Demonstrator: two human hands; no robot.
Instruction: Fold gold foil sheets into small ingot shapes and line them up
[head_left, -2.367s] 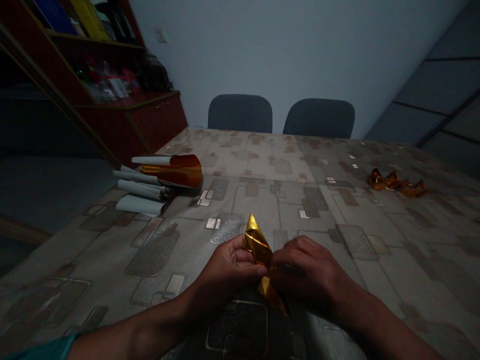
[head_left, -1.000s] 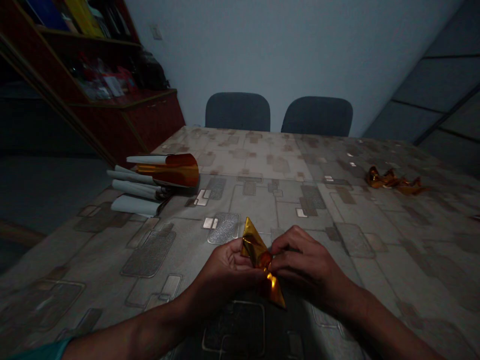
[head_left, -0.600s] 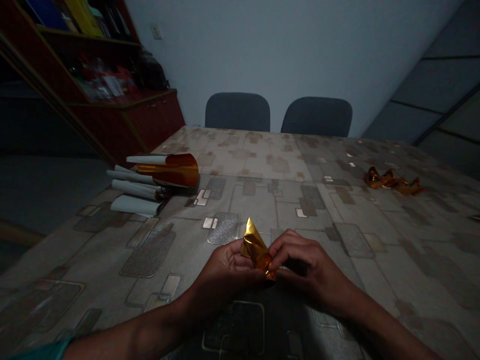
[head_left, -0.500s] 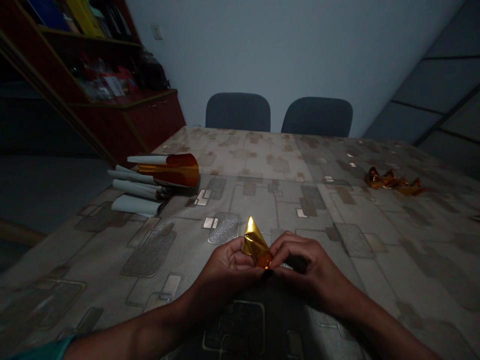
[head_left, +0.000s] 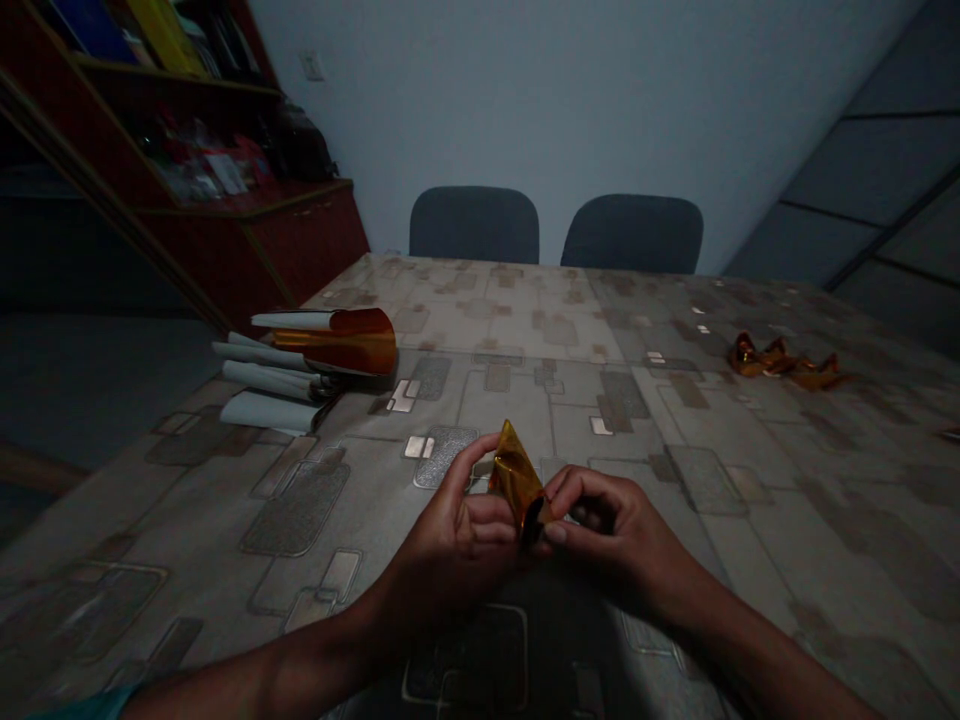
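A shiny piece of folded gold foil paper (head_left: 517, 475) is held between my two hands above the table, its pointed end upward and away from me. My left hand (head_left: 465, 520) cradles it from the left, with the thumb or index finger reaching toward the point and the other fingers curled beneath. Thumb and fingers of my right hand (head_left: 600, 515) pinch its lower right corner. The near end of the foil looks dark and partly opened out.
Rolled or folded sheets of gold and white paper (head_left: 352, 340) lie at the table's left. Several folded gold foil pieces (head_left: 784, 362) sit at the far right. The patterned tablecloth (head_left: 495, 400) covers the table. Two chairs (head_left: 474, 225) stand behind it, beside a red cabinet (head_left: 307, 240).
A finger of my left hand has lifted up toward the foil's point. The foil has tilted a little and looks darker, its near end turned outward by my right hand.
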